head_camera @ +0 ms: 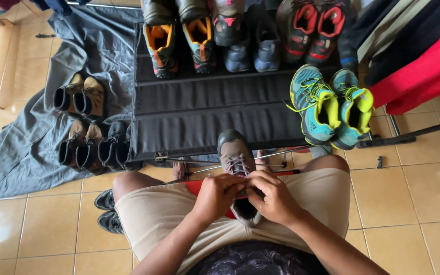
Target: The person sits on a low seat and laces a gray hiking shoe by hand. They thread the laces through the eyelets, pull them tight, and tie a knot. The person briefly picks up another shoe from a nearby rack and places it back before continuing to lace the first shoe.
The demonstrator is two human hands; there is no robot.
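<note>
A grey-brown hiking shoe (234, 150) with pale purple laces rests between my knees, toe pointing away from me. My left hand (216, 196) and my right hand (274, 197) meet over the shoe's lace area, fingers pinched on the laces near its opening. Both hands hide the tongue and the upper eyelets. I sit in beige shorts, and a red patch shows under the shoe.
A black fabric shoe rack (204, 109) stands in front, with several shoes along its top shelf and a teal and yellow pair (332, 107) at its right end. Brown boots (80, 97) lie on a grey cloth (21, 153) at left. Black shoes (107, 211) sit by my left thigh.
</note>
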